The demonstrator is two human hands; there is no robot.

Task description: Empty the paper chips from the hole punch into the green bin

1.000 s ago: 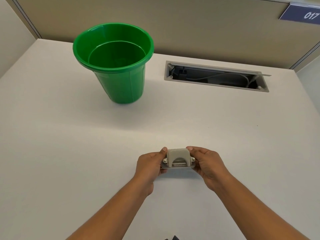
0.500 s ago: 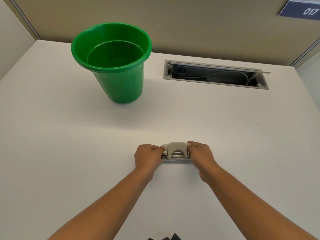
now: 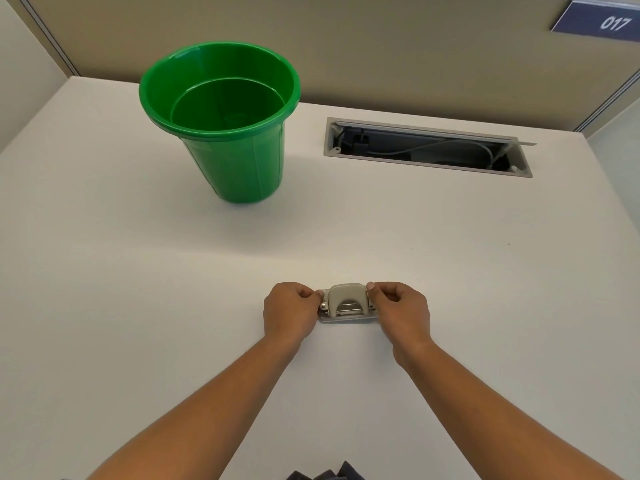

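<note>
One green bin [image 3: 221, 123] stands upright and open-mouthed on the tabletop [image 3: 104, 271], well apart from the hole punch, up and to its left. It looks like thin, light plastic that a knock could tip, and nothing shows inside it.

Just left of the hole punch, the left hand [image 3: 289, 315] has its fingers [image 3: 304, 293] curled and pinching the punch's left end.

The single hole punch [image 3: 346, 303] sits on the tabletop, between the two hands. It is a small, stiff thing of grey plastic lever over a metal base, probably light enough for one hand. Its ends are the sound place to hold it; the chip tray underneath cannot be seen, so how it opens is unclear. The chips themselves would be loose and apt to scatter, so it should travel level.

Just right of the punch, the right hand [image 3: 401, 313] mirrors the first, fingers pinching the right end.

Up and right of the punch, one cable slot [image 3: 426, 147] lies open in the tabletop.
</note>
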